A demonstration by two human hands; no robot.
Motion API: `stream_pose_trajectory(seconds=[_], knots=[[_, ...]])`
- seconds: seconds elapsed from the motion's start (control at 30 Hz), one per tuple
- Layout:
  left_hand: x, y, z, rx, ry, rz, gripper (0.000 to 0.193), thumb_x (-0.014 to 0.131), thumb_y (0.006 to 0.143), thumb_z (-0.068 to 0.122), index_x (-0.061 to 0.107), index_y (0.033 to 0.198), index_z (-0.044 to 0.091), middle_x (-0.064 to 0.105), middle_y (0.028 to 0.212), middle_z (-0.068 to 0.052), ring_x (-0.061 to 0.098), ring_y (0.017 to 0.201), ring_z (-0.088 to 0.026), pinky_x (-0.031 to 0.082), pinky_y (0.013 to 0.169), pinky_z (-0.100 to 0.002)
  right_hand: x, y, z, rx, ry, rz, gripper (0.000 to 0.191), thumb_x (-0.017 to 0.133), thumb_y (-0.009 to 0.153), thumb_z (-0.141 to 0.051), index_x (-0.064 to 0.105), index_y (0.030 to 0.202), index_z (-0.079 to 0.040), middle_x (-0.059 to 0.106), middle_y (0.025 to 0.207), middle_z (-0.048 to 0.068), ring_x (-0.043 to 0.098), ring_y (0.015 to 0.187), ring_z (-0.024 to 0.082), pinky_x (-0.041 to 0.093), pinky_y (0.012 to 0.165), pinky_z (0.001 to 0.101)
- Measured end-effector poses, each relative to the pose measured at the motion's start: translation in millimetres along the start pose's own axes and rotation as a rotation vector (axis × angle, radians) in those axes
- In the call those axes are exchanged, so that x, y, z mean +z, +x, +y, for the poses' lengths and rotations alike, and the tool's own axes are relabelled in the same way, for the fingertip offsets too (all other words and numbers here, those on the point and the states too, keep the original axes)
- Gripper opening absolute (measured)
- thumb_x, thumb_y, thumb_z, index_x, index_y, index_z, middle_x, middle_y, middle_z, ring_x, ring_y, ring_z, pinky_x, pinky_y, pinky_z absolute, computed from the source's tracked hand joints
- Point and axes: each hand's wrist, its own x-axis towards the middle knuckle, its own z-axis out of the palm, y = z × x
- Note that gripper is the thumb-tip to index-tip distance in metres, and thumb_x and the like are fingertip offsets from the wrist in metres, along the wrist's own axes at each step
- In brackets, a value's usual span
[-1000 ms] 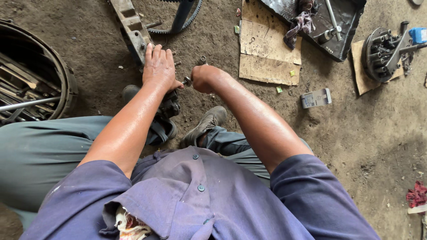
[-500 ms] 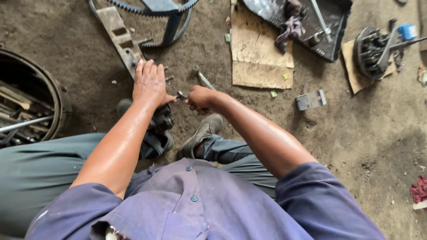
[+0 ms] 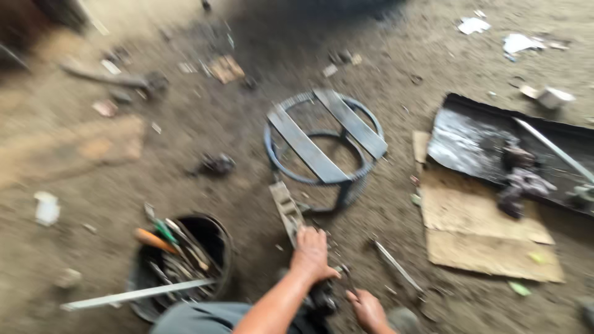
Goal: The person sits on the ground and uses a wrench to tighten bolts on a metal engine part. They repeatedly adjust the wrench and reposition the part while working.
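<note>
While my left hand (image 3: 311, 252) presses flat on the metal bar (image 3: 286, 210), my right hand (image 3: 369, 309) pinches a small part (image 3: 342, 269). Next, I judge, comes steady, careful fitting.

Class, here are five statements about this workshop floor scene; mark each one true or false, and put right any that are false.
1. The left hand rests on a flat metal bar lying on the dirt floor. True.
2. The round bucket at the left is empty. False: it holds tools, among them one with an orange handle.
3. Two flat straps lie across the ring-shaped metal frame. True.
4. The cardboard sheet lies left of the bucket. False: it lies at the right, beside a dark tray.
5. The right hand is lifting the ring-shaped metal frame. False: it is low in the picture, well apart from the frame.
</note>
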Motion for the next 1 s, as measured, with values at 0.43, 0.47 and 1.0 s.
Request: stream_pose_trajectory(seconds=[0.43,0.47,1.0], knots=[[40.3,1.7,-19.1,-0.069,-0.196,-0.015,0.135,0.089,0.056,0.072,0.031,0.152,-0.001,0.039,0.151,-0.023,0.022,0.150,-0.037,0.006,0.125,-0.051,33.3,14.9,31.7,-0.031,0.134,-0.042,0.044,0.060,0.091,-0.060,0.080,0.103,-0.023,0.082,0.097,0.008,0.078,0.110,0.019,0.056,0.099,0.0365],[36.6,-1.0,-19.4,-0.080,-0.201,-0.023,0.135,0.089,0.056,0.072,0.031,0.153,-0.001,0.040,0.151,-0.022,0.022,0.150,-0.037,0.006,0.126,-0.051,31.7,13.2,36.4,-0.017,0.109,-0.056,0.044,0.060,0.091,-0.060,0.080,0.103,-0.023,0.082,0.098,0.008,0.077,0.110,0.019,0.055,0.099,0.0364],[11.5,-13.4,-13.4,-0.154,-0.207,-0.122,0.134,0.087,0.059,0.073,0.026,0.156,0.003,0.034,0.159,-0.017,0.015,0.155,-0.029,0.000,0.127,-0.045,-47.6,-34.7,4.6,0.025,0.205,-0.147,0.051,0.053,0.099,-0.053,0.079,0.104,-0.008,0.079,0.082,0.014,0.079,0.077,0.020,0.059,0.075,0.0372]])
